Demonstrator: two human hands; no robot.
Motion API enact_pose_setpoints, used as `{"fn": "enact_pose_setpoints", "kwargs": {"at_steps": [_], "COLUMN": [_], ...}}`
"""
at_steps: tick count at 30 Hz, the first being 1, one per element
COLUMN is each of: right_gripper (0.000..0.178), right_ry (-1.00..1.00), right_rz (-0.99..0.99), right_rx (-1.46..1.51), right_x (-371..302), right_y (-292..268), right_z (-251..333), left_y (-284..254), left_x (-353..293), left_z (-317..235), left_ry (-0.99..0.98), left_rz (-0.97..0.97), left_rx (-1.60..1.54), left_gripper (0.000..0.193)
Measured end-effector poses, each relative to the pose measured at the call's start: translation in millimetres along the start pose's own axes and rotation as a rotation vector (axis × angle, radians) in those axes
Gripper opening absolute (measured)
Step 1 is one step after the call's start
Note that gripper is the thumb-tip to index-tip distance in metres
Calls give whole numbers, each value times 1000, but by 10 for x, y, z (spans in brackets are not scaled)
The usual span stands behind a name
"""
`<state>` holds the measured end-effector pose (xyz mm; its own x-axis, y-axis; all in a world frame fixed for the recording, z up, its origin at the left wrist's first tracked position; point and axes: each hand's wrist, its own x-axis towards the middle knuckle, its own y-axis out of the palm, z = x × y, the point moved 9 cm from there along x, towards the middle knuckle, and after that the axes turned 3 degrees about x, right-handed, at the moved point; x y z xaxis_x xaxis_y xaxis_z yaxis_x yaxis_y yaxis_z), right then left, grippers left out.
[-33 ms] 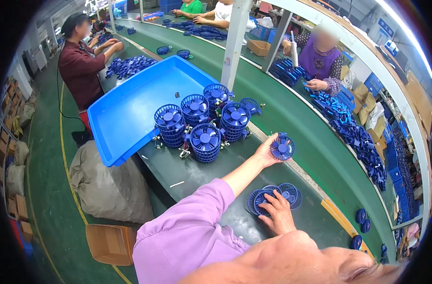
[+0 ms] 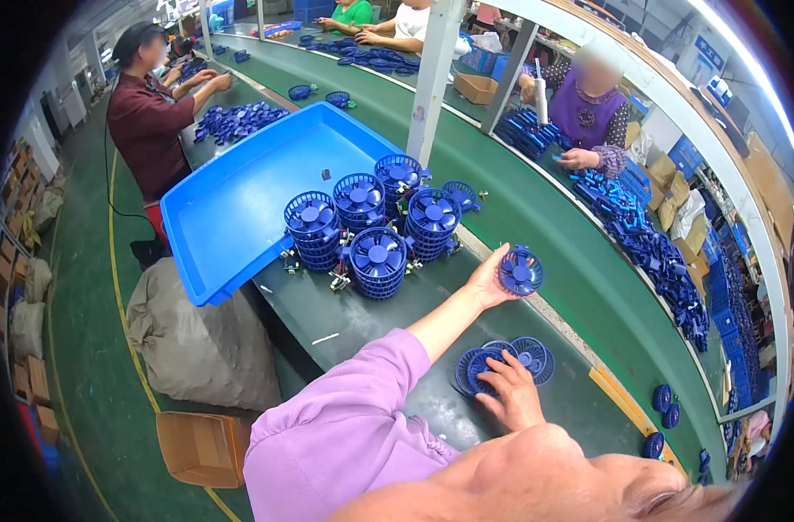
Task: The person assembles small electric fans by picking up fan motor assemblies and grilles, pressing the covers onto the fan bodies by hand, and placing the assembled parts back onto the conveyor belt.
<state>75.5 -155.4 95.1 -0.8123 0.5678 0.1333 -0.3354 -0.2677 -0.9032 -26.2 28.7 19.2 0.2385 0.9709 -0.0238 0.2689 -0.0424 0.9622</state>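
Left hand (image 2: 488,281) outstretched, curled, right hand (image 2: 514,396) palm down

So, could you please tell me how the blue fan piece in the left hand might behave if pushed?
The blue fan piece in the left hand is probably light, given its open, slatted rim. Its thin-looking blades might be somewhat fragile. With its round outline, it could roll if stood on edge.

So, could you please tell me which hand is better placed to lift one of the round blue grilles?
Probably the right hand: it lies over the grilles, while the left hand is occupied holding a blue fan unit.
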Motion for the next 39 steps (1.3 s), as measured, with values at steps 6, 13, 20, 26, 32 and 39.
{"fn": "enact_pose_setpoints", "kwargs": {"at_steps": [6, 13, 20, 26, 32, 39], "right_gripper": [15, 23, 35, 49, 99, 99], "right_ry": [183, 268, 237, 159, 128, 113], "right_rz": [-444, -888, -958, -617, -575, -703], "right_rx": [310, 849, 504, 137, 205, 580], "right_x": [79, 126, 272, 506, 604, 589], "right_y": [-625, -875, -792, -746, -526, -381], "right_z": [-339, -1055, -1162, -774, -828, -851], "left_y": [162, 450, 466, 316, 369, 604], "left_x": [-95, -137, -262, -281, -245, -671], "left_z": [-130, 183, 540, 620, 447, 166], "left_ry": [77, -23, -223, -275, 25, 636], "left_rz": [185, 183, 161, 26, 11, -262], "left_rx": [35, 167, 235, 240, 208, 923], "left_gripper": [43, 42, 43, 42, 29, 37]}}
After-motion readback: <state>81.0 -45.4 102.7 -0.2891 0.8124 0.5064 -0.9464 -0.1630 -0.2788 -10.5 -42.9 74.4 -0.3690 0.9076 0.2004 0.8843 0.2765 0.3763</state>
